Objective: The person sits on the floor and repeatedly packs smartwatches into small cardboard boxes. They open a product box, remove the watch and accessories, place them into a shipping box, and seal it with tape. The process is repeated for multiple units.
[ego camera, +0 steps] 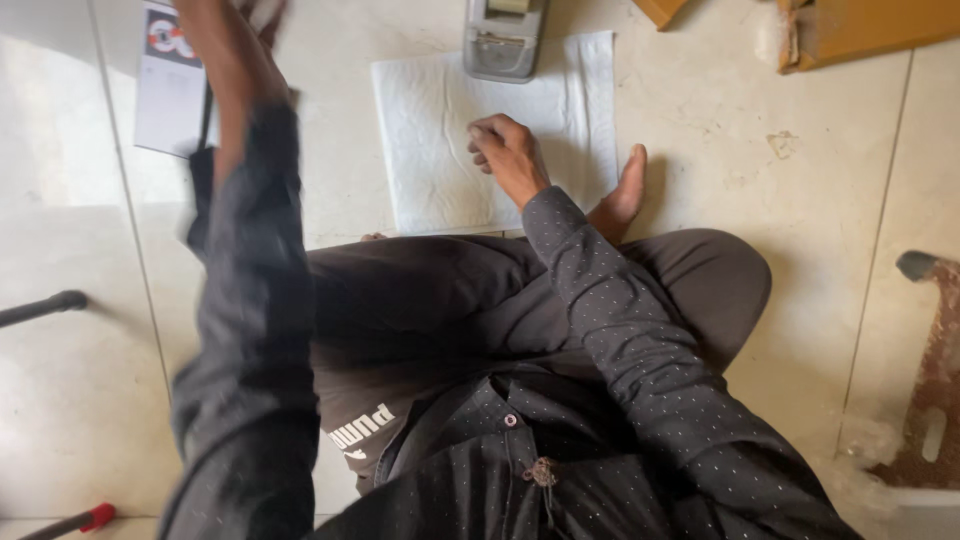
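Observation:
I sit cross-legged on a pale tiled floor. My right hand (508, 155) rests on a white sheet (430, 120) spread in front of me, its fingers curled into a loose fist with nothing visible in them. A grey flat device (503, 40) lies at the sheet's far edge, just beyond that hand. My left arm, in a dark sleeve, reaches up and away to the left and is blurred. My left hand (262, 18) is cut off by the top edge, near a printed white leaflet (165, 90); its fingers cannot be made out.
Brown cardboard pieces (860, 30) lie at the top right. A rusty metal bracket (935, 380) sits at the right edge. A black rod (45, 305) pokes in from the left and a red-tipped tool (85, 520) lies at the bottom left. My bare foot (622, 195) touches the sheet's right corner.

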